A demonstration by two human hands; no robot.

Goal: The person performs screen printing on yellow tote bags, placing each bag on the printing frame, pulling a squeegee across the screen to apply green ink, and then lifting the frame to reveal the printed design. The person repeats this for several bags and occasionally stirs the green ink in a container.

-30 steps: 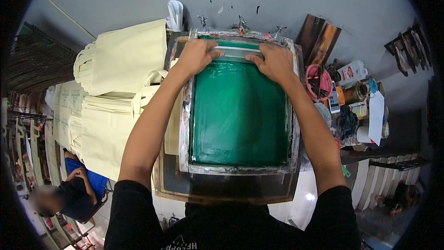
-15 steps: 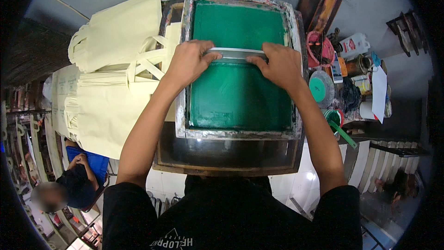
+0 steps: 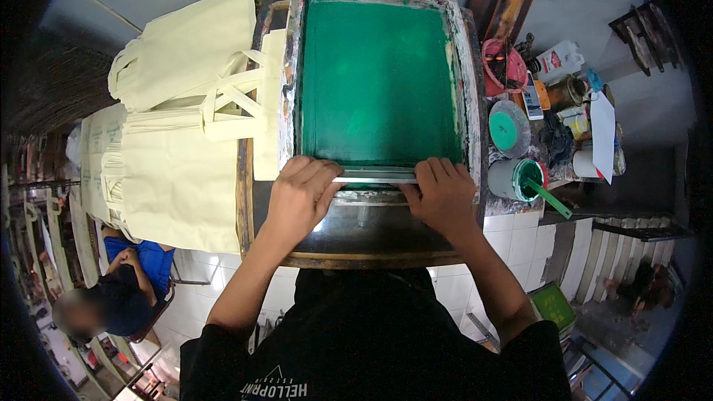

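Note:
A wide squeegee with a silvery metal handle [image 3: 375, 175] lies across the near end of a screen-printing frame. My left hand [image 3: 303, 191] grips its left end, and my right hand [image 3: 443, 194] its right end, fingers over the top and thumbs on the near side. The screen's mesh [image 3: 375, 78] is coated in glossy green ink beyond the squeegee. Around it runs a frame [image 3: 291, 89] smeared with white and other paint. Part of a pale cream bag [image 3: 269, 111] sticks out from under the frame's left side. The squeegee's blade edge is hidden.
Stacks of cream cloth bags [image 3: 186, 178] lie to the left. On the right stand an ink tub [image 3: 506, 178] with a green spatula [image 3: 548, 199], a bowl of green ink [image 3: 505, 131], a pink basket [image 3: 494, 67] and a phone [image 3: 532, 100]. A person [image 3: 122, 289] sits at lower left.
Both my hands have drawn the squeegee toward me, from the screen's middle to its near end. The green ink behind it now shows as one smooth sheet.

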